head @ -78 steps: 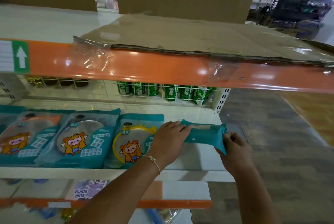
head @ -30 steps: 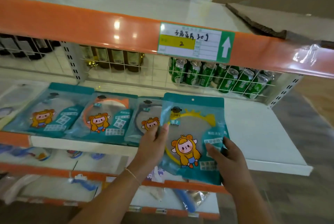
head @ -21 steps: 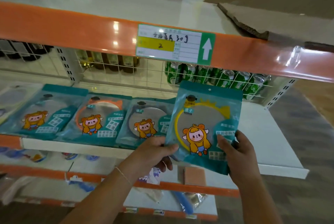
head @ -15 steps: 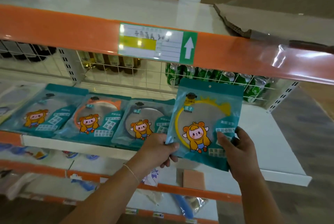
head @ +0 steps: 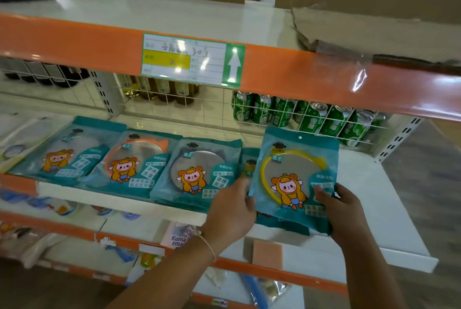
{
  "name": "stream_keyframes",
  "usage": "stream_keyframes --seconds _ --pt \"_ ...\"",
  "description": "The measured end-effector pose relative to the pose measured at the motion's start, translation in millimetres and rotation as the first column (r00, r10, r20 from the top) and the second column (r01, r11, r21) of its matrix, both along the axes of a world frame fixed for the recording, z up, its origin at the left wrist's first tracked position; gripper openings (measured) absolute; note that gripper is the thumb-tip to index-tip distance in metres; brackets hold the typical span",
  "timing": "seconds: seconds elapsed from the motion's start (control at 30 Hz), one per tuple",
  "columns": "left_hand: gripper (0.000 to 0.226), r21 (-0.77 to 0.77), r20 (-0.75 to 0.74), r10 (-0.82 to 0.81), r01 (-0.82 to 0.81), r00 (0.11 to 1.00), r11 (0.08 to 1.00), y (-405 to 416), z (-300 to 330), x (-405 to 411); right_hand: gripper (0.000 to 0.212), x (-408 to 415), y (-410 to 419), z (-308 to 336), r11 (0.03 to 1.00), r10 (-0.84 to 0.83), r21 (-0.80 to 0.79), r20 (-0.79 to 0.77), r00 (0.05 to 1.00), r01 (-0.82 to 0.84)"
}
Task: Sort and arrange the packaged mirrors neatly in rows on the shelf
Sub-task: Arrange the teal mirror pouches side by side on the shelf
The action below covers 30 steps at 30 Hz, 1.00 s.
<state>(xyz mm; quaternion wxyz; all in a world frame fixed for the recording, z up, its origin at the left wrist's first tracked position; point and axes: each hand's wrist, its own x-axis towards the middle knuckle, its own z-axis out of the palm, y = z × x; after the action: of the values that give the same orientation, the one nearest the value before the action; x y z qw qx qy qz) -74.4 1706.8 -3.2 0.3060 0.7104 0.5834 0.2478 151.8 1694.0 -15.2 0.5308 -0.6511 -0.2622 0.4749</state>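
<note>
Behind a white wire grid [head: 274, 114] stand green cans [head: 311, 119], with what look like amber bottles [head: 162, 89] left of the cans and an orange block [head: 267, 253] below them.

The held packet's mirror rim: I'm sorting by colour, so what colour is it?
Yellow: the mirror rim in the held packet, clearest in the head view.

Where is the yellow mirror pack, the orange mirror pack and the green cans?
yellow mirror pack [head: 294, 174]: head view, on the mirror face inside the yellow ring.
orange mirror pack [head: 139, 156]: head view, on its mirror face.
green cans [head: 336, 119]: head view, on one can's side behind the wire.
</note>
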Motion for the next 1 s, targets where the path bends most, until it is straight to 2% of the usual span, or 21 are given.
stream_keyframes --seconds 0.1,0.23,0.37,0.47,0.57,0.7,0.77,1.0 --pt "0.032 0.175 -0.121 0.018 0.003 0.993 0.985 12 3 -14 0.026 -4 8 -4 0.999 0.029 -0.033 0.032 0.999 -0.028" --pt "0.039 0.328 -0.286 -0.003 0.101 0.958 0.939 38 -12 -38 0.017 -19 20 -7 0.996 0.075 -0.063 0.128 0.989 -0.067" --pt "0.052 0.261 -0.513 -0.086 0.251 0.854 0.932 59 -28 -58 0.017 -26 30 -13 0.989 0.105 -0.125 0.231 0.967 -0.078" --pt "0.068 0.198 -0.62 -0.112 0.293 0.776 0.935 67 -36 -68 0.021 -27 33 -17 0.984 0.118 -0.165 0.278 0.953 -0.073" --pt "0.076 0.143 -0.65 -0.133 0.292 0.748 0.946 70 -44 -72 0.021 -28 34 -19 0.977 0.155 -0.199 0.398 0.904 -0.08" --pt "0.072 0.163 -0.633 -0.109 0.27 0.767 0.949 68 -55 -74 0.023 -27 34 -23 0.953 0.258 -0.288 0.614 0.745 -0.093" --pt "0.071 0.173 -0.616 -0.106 0.266 0.78 0.948 69 -57 -74 0.029 -26 35 -26 0.935 0.311 -0.34 0.649 0.694 -0.101" --pt "0.073 0.171 -0.603 -0.094 0.244 0.792 0.955 71 -59 -72 0.04 -31 35 -25 0.903 0.394 -0.412 0.682 0.617 -0.121"
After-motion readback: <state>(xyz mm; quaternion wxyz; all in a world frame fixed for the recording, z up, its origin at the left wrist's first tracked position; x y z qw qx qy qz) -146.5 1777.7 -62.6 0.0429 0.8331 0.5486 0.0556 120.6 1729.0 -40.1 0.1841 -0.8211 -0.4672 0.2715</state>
